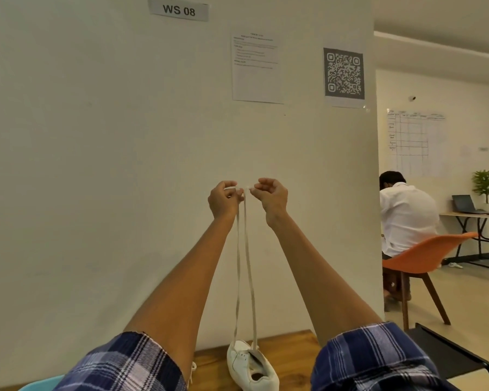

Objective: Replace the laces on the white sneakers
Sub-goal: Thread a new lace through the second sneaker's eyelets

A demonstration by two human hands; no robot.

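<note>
Head view cuts off the white sneaker (pixel 250 368) at our surface (pixel 288 345); lace tips blur. Left hand (pixel 223 200) and right hand (pixel 271 198) each pinch the pale lace (pixel 247 266), raised taut.

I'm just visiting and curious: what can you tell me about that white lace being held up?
The lace is flat, off-white and looks like woven fabric. Two strands rise from the white sneaker on the wooden table, close together. The left hand and right hand pinch the ends in front of the wall.
</note>
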